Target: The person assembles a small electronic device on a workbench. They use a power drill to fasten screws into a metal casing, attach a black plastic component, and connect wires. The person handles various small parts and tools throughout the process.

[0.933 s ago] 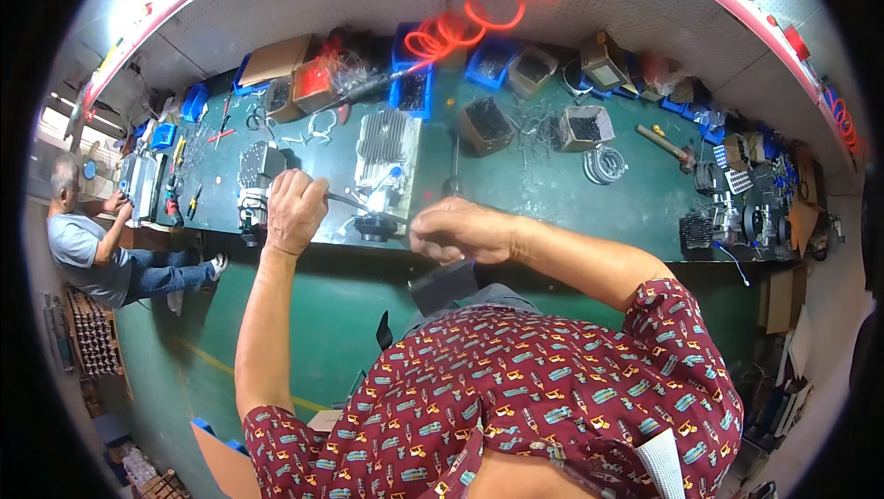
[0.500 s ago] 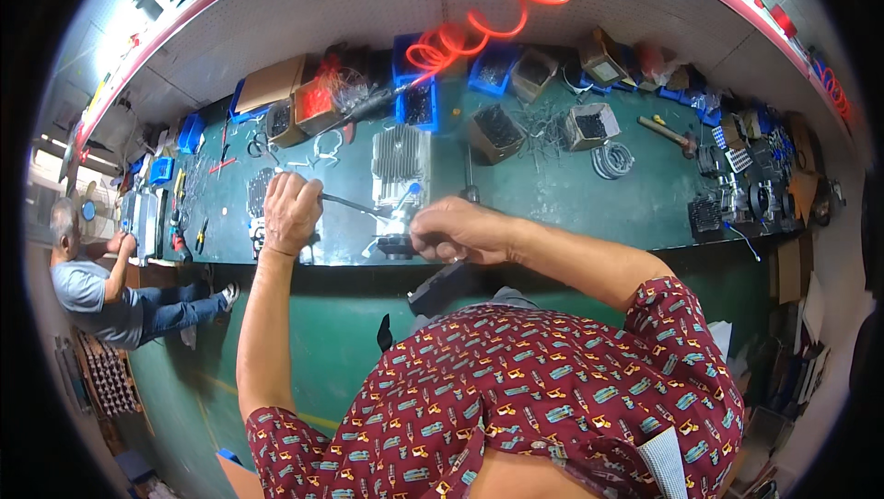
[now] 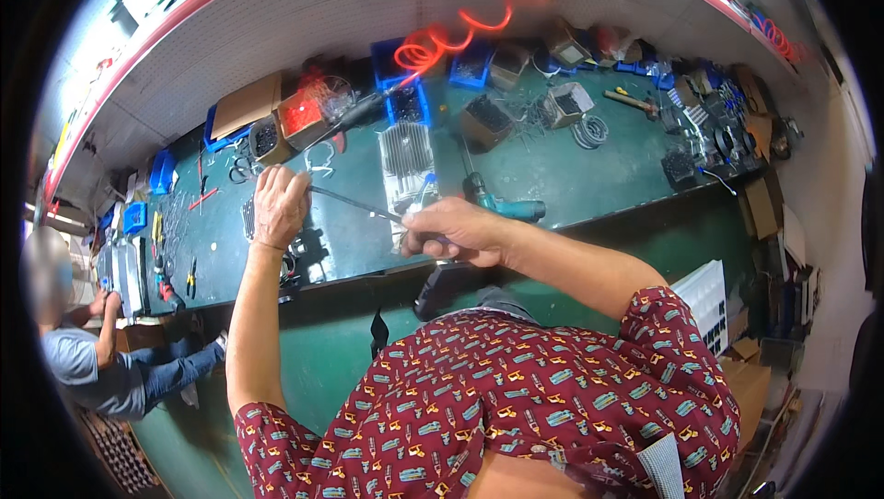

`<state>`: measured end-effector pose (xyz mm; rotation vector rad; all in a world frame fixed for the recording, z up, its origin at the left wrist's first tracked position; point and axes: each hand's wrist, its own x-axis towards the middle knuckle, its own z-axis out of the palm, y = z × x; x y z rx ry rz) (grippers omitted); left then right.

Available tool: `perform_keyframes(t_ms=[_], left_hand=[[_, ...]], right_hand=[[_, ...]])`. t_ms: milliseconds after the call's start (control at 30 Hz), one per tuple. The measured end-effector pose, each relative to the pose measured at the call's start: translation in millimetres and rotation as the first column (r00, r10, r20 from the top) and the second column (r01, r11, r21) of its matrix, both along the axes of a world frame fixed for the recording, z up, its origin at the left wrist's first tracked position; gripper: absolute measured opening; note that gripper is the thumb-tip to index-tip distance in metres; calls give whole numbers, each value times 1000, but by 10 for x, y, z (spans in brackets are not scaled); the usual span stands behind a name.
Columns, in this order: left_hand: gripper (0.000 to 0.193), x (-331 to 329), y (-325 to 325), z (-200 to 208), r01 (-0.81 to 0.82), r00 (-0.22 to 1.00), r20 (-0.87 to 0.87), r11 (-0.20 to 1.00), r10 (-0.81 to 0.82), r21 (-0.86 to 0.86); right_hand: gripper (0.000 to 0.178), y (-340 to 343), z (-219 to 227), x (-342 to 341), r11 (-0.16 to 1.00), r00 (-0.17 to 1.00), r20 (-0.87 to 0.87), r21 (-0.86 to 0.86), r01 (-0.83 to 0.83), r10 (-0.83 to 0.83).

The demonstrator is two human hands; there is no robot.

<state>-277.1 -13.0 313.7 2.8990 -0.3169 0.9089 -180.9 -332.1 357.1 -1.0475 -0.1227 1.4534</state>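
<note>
My left hand is closed on one end of a thin dark cable. Stretched nearly straight, the cable runs right to my right hand, whose curled fingers close around its other end. Just beyond the right hand lies a finned silver metal housing on the green bench, its near end partly hidden by that hand. A small blue-tipped piece stands up beside the right fingers. Behind the left hand, another dark finned unit is mostly covered.
A teal power drill lies right of my right hand. Bins of small parts, including a box of red pieces, line the back. A coiled red air hose hangs above. A person works at far left. Motor assemblies crowd the right end.
My view has tilted, so the bench slants more. The right hand has come up to the cable's end, and more cable shows between the hands. The drill beside it is now uncovered.
</note>
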Motion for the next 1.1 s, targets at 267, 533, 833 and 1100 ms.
perform_keyframes(t_ms=[267, 533, 833, 1100], left_hand=[[31, -162, -211, -247, -140, 961, -265, 964, 77, -226], [100, -699, -1570, -254, 57, 893, -304, 753, -333, -656], [71, -706, -1719, -494, -41, 920, -298, 693, -255, -719], [66, -861, -1652, -518, -159, 826, -454, 633, -335, -758]], right_hand=[[20, -33, -252, -249, 975, 970, -166, 107, 194, -175], [22, -157, -844, -431, 826, 767, -366, -7, 564, -527], [22, -380, -1132, -286, 894, 671, 689, -73, 441, -275], [23, -378, -1209, -148, 971, 233, 969, 130, -201, -82]])
